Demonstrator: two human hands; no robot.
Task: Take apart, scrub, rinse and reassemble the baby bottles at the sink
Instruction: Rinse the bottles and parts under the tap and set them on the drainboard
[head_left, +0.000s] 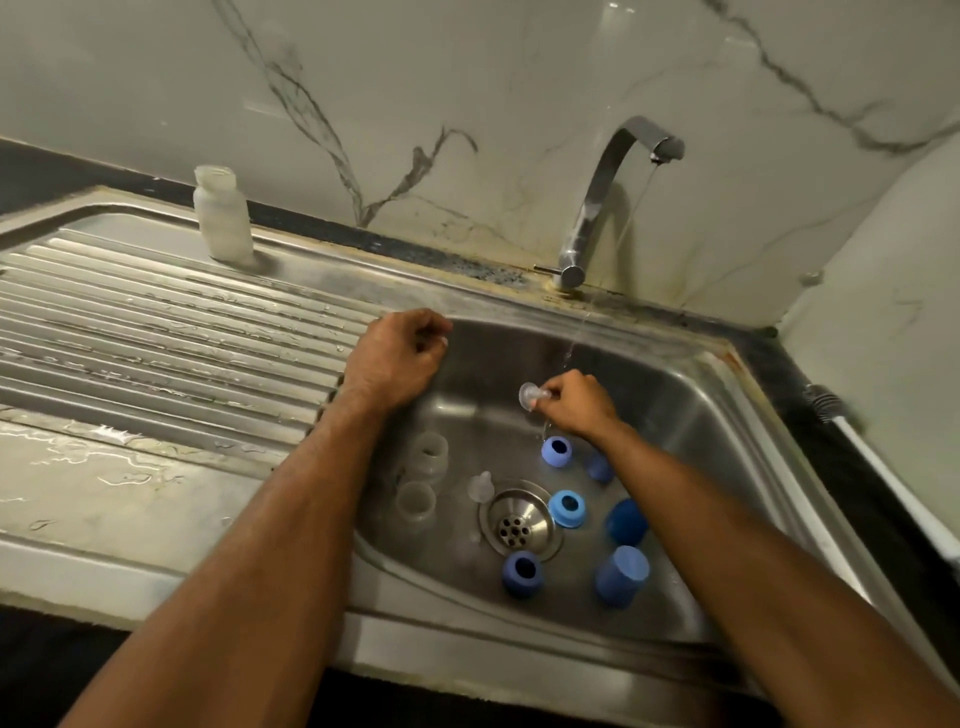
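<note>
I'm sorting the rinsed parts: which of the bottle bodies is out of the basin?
The bottle on the drainboard, upright near the wall; the other two bottles lie inside the sink basin.

The sink (675, 364) was seen in brushed steel, its drainboard (156, 322) ribbed and wet. The tap (602, 197) was polished chrome. Glossy marble was shown on the wall (467, 78); the bottle (222, 215) was frosted plastic.

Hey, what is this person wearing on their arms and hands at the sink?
Nothing that shows. Both forearms are bare up to the frame edge: no sleeves, gloves, watch or bracelets. The left hand and right hand are bare too, with no rings visible on the fingers.
</note>
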